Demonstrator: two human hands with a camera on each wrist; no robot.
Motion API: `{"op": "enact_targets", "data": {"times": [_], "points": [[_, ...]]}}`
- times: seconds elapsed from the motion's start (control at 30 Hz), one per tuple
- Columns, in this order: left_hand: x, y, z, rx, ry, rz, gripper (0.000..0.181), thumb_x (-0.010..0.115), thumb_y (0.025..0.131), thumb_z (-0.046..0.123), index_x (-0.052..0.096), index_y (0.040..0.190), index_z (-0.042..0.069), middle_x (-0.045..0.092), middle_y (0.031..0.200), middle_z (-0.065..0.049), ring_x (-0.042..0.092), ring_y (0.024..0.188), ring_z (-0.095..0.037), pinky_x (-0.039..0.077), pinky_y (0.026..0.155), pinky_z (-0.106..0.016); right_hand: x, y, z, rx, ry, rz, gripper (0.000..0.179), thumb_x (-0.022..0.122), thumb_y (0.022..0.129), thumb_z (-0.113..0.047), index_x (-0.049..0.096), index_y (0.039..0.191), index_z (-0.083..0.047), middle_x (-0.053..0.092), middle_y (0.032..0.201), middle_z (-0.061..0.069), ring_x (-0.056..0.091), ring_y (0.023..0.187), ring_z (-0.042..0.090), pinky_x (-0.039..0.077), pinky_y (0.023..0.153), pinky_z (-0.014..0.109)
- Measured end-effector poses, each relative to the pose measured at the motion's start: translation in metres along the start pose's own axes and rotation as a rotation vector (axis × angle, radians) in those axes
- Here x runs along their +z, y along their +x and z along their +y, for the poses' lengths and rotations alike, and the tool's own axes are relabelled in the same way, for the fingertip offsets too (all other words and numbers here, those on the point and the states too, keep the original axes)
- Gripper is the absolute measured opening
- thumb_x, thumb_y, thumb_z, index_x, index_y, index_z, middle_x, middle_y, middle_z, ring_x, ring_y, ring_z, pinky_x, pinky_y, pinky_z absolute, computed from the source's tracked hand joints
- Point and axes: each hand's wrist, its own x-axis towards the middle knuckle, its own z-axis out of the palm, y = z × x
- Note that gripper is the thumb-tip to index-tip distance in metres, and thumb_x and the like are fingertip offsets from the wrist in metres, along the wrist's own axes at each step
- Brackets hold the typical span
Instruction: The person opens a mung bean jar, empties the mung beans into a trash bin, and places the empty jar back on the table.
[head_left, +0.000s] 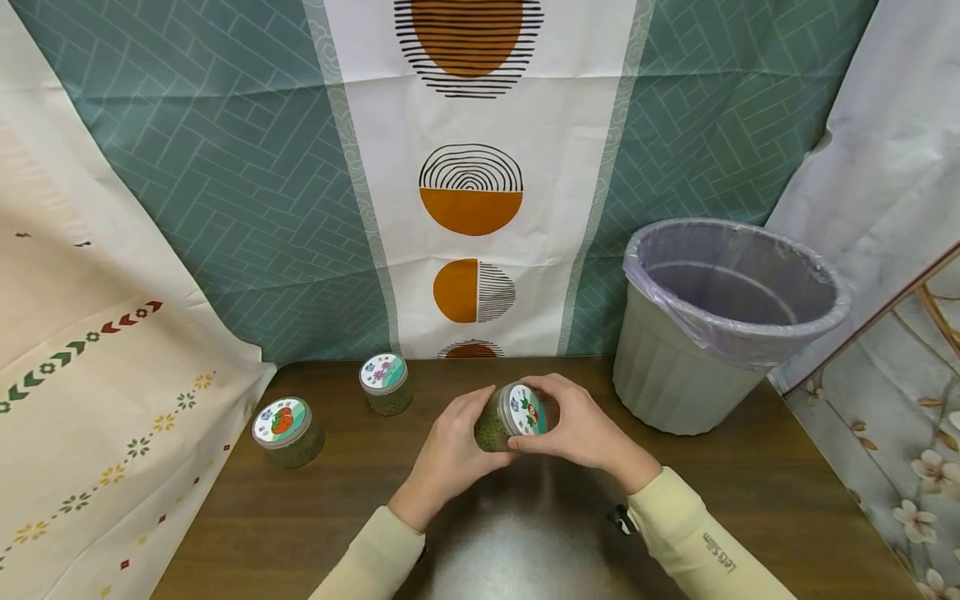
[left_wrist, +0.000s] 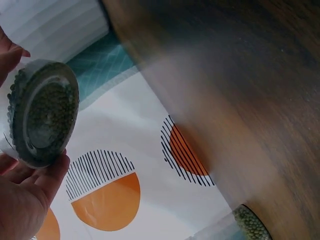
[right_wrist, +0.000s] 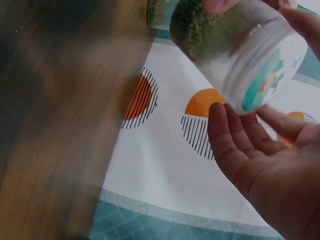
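The left hand has its thumb and fingers curved round the body of a clear jar, gripping it from the left; the right hand is curled round the lid of the same jar, thumb and fingers on opposite sides of its rim; the lid sits on the jar, and its label shows a red and green picture on white and teal.

The jar is held in the air between the 2 hands, above the brown table, tilted on its side with the lid facing right; small green grains fill part of it, and the left wrist view shows them through its round base.

2 more lidded jars stand upright on the table, well to the left of the hands; the jar with pink flowers on its label is near the back edge, and the jar with an orange-red fruit on its label is farther left and nearer the person; both hold green grains.

A grey bin with a pale purple liner stands on the right, well apart from those 2 jars; behind the table hangs a cloth, teal at its sides, with round orange and black motifs down a white middle band.
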Motion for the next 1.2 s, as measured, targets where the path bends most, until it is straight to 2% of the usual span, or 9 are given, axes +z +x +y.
{"op": "enact_targets", "data": {"times": [0.13,0.23,0.43,0.53,0.63,0.77,0.9,1.07,1.2], "points": [[0.000,-0.001,-0.002,-0.014,0.006,-0.017,0.089,0.084,0.060,0.045,0.048,0.135,0.013,0.055,0.131,0.001,0.053,0.118,-0.016,0.050,0.095,-0.036,-0.002,0.000,-0.001,-0.016,0.044,-0.065,0.089,0.081,0.059,-0.056,0.045,0.135,-0.029,0.049,0.122,-0.016,0.053,0.103,0.005,0.053,0.084,0.027],[0.001,-0.001,-0.003,-0.010,0.002,-0.015,0.090,0.083,0.060,0.047,0.047,0.136,0.013,0.055,0.131,0.001,0.053,0.118,-0.017,0.050,0.094,-0.036,-0.002,0.001,-0.005,0.038,0.030,-0.052,0.093,0.077,0.058,-0.064,0.043,0.137,-0.027,0.048,0.123,-0.014,0.053,0.103,0.007,0.053,0.082,0.028],[0.000,-0.001,-0.004,0.012,-0.012,-0.003,0.091,0.083,0.061,0.048,0.047,0.136,0.012,0.055,0.131,0.000,0.054,0.118,-0.016,0.050,0.094,-0.035,-0.001,0.003,-0.011,0.157,-0.024,0.017,0.087,0.068,0.056,-0.076,0.056,0.120,-0.019,0.058,0.105,-0.011,0.057,0.091,0.009,0.051,0.071,0.025],[0.000,-0.002,-0.003,0.016,-0.008,-0.002,0.091,0.084,0.060,0.047,0.047,0.136,0.011,0.055,0.131,0.000,0.053,0.118,-0.017,0.050,0.095,-0.036,-0.001,0.004,-0.010,0.143,-0.019,-0.002,0.081,0.071,0.056,-0.073,0.058,0.116,-0.020,0.058,0.101,-0.013,0.057,0.088,0.009,0.051,0.069,0.023],[0.000,-0.002,-0.003,0.016,0.003,-0.003,0.090,0.084,0.059,0.046,0.049,0.134,0.011,0.055,0.131,0.000,0.053,0.118,-0.016,0.050,0.095,-0.034,-0.002,0.004,-0.007,0.089,-0.031,-0.022,0.077,0.075,0.059,-0.067,0.057,0.119,-0.023,0.056,0.106,-0.016,0.055,0.091,0.007,0.051,0.073,0.024],[0.000,-0.002,-0.003,0.003,0.011,-0.003,0.089,0.084,0.059,0.045,0.050,0.133,0.012,0.056,0.130,0.001,0.053,0.118,-0.015,0.049,0.096,-0.032,-0.002,0.003,-0.005,0.025,-0.014,-0.044,0.080,0.078,0.060,-0.060,0.053,0.127,-0.022,0.053,0.115,-0.014,0.053,0.096,0.009,0.053,0.080,0.032],[0.000,-0.002,-0.003,-0.001,0.006,-0.002,0.090,0.084,0.059,0.046,0.049,0.135,0.013,0.055,0.131,0.001,0.053,0.118,-0.015,0.050,0.096,-0.033,-0.001,0.003,-0.008,0.067,-0.009,-0.032,0.090,0.074,0.058,-0.068,0.051,0.130,-0.018,0.051,0.118,-0.012,0.053,0.098,0.009,0.054,0.079,0.033],[0.000,-0.001,-0.004,0.016,-0.004,0.008,0.090,0.082,0.060,0.049,0.048,0.135,0.014,0.055,0.130,0.002,0.054,0.117,-0.014,0.051,0.094,-0.033,-0.001,0.004,-0.013,0.161,-0.021,0.016,0.086,0.067,0.055,-0.077,0.056,0.118,-0.019,0.059,0.101,-0.010,0.058,0.087,0.010,0.051,0.069,0.025],[0.000,-0.002,-0.004,0.013,-0.007,0.007,0.090,0.083,0.060,0.049,0.048,0.135,0.013,0.055,0.131,0.002,0.054,0.118,-0.014,0.050,0.094,-0.033,-0.001,0.005,-0.013,0.177,-0.006,-0.004,0.079,0.070,0.056,-0.075,0.058,0.112,-0.021,0.061,0.091,-0.009,0.058,0.081,0.011,0.051,0.065,0.025]]}}
